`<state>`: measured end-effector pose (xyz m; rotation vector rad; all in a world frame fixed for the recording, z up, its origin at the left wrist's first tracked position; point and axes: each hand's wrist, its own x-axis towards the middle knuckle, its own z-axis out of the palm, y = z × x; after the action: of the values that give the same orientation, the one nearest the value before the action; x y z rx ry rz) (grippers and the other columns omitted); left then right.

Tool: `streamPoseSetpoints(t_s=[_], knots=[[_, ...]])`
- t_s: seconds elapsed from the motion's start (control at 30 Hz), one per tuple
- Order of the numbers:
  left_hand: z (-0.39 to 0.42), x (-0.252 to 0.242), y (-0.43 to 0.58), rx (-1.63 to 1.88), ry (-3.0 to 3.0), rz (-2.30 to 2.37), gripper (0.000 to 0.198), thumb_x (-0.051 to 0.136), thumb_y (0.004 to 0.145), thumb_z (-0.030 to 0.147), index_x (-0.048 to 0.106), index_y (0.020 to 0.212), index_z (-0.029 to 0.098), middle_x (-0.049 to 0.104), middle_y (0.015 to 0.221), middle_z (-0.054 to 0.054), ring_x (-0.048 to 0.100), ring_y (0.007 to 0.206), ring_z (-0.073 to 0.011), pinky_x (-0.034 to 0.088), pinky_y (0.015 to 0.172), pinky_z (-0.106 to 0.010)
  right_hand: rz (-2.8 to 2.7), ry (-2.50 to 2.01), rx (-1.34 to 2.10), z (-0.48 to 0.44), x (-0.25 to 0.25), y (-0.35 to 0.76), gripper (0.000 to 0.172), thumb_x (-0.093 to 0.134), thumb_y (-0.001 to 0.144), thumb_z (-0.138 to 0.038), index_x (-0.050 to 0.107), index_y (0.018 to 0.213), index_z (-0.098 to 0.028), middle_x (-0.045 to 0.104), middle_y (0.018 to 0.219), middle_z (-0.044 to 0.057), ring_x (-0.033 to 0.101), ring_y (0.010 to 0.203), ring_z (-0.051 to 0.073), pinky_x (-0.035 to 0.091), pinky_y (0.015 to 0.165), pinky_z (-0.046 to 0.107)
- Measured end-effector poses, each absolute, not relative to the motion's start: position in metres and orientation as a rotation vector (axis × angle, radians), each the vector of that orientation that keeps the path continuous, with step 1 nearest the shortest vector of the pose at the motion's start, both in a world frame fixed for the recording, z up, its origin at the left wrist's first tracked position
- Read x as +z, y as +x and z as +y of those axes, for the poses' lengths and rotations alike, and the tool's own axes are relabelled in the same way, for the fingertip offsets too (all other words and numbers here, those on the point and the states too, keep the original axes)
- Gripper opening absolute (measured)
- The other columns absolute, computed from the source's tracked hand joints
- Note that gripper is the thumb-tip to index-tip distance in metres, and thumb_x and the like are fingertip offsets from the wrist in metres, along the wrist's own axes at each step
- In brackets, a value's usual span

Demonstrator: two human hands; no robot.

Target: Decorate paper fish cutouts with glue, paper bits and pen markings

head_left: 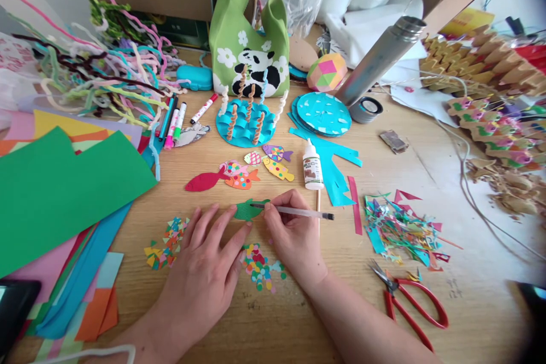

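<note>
A small green paper fish [247,210] lies on the table between my hands. My right hand [294,233] grips a slim pen [305,212], its tip touching the fish. My left hand [209,261] is laid flat with fingers spread, fingertips at the fish's left and lower edge. Below the fish sits a pile of round paper dots [261,264], and left of my left hand a pile of paper triangles [164,247]. Just behind lie a red paper fish [203,181], an orange spotted fish [241,180] and a yellow fish [279,169].
A white glue bottle [313,168] stands beyond my right hand. Red-handled scissors [409,298] and paper scraps [401,230] lie to the right. Coloured paper sheets [77,199] fill the left. A steel flask [379,62] and a green panda bag [251,40] stand at the back.
</note>
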<state>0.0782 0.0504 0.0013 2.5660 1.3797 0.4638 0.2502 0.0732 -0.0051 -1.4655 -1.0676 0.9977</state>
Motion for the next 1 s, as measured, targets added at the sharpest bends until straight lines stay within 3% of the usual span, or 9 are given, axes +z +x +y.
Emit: streamPoseSetpoints(t_s=[1.0], knots=[[0.049,0.0019,0.0776,0.417,2.588,1.383,0.039,0.05,0.096,0.023,0.058,0.133,0.026,0.05,0.144,-0.01,0.038,0.137,-0.0349,0.033,0.114,-0.064,-1.077,-1.461,0.975,0.0745,0.0002,0.2497,0.02,0.064,0.079,-0.025,0.047,0.069,-0.023,0.047,0.056,-0.007,0.039,0.043,0.008,0.033,0.039,0.021]])
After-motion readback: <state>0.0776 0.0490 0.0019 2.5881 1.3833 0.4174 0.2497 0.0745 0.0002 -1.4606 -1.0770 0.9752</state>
